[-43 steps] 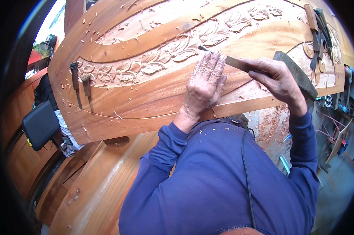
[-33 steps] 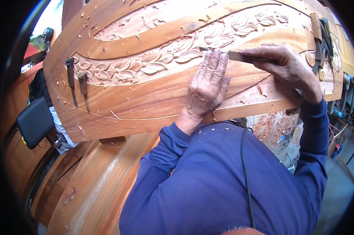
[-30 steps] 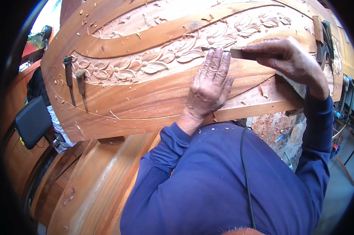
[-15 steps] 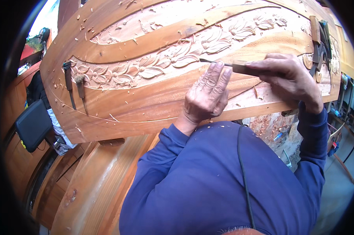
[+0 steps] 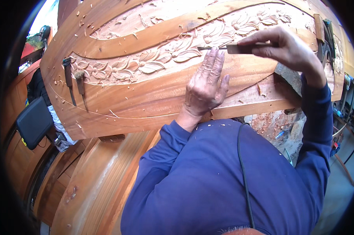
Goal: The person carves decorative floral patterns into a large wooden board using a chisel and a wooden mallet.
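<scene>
A large wooden panel (image 5: pixel 145 98) lies before me, carved with a curving band of leaves and flowers (image 5: pixel 151 67). My right hand (image 5: pixel 284 47) grips the dark handle of a carving chisel (image 5: pixel 233 49), held nearly level above the panel. Its thin metal blade points left, with the tip beside a carved leaf. My left hand (image 5: pixel 205 85) lies with fingers stretched out, the fingertips against the chisel's blade. The thumb is apart from the fingers. Small wood shavings are scattered over the panel.
Two more carving tools, a dark-handled chisel (image 5: pixel 69 78) and a worn-handled chisel (image 5: pixel 80 84), lie at the panel's left end. Several tools (image 5: pixel 325 41) are grouped at its right end. A dark flat rectangular pad (image 5: pixel 34 122) stands at left. Wooden boards (image 5: pixel 94 180) lie below the panel.
The chisel and right hand have shifted slightly up and left, and the right hand's fingers have changed their hold on the handle. The left hand's fingers have spread a little from the thumb.
</scene>
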`<state>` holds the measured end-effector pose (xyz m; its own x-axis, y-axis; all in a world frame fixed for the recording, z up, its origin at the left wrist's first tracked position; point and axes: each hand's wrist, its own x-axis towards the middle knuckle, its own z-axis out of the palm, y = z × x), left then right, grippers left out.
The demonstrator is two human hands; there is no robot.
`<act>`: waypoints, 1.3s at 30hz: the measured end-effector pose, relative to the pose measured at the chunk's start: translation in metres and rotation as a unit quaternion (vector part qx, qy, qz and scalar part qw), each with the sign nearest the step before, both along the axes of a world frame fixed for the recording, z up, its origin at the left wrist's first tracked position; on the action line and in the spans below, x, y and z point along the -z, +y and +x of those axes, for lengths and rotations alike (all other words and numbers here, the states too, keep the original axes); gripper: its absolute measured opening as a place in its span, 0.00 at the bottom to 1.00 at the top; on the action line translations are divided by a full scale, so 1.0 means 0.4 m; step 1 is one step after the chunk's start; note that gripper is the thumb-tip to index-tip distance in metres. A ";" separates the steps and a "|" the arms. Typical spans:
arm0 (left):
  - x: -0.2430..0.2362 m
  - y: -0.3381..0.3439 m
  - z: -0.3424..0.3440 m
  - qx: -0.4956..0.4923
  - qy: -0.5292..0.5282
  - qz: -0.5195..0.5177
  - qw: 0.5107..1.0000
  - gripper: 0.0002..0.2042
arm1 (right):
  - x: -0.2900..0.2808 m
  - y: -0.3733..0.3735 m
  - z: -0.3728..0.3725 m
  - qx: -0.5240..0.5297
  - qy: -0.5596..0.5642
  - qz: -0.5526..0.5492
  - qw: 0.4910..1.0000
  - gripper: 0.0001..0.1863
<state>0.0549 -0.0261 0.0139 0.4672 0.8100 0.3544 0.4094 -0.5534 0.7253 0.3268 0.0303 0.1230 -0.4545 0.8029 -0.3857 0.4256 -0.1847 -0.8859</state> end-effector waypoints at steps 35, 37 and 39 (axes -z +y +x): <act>0.009 0.062 -0.002 0.227 -0.146 -0.086 0.959 0.21 | 0.019 -0.442 -0.465 0.545 0.120 -0.120 0.821 0.23; 0.011 0.065 -0.001 0.221 -0.154 -0.080 0.960 0.22 | 0.015 -0.436 -0.463 0.540 0.111 -0.136 0.823 0.23; 0.015 0.071 -0.006 0.222 -0.153 -0.093 0.958 0.22 | 0.002 -0.425 -0.474 0.541 0.104 -0.128 0.825 0.23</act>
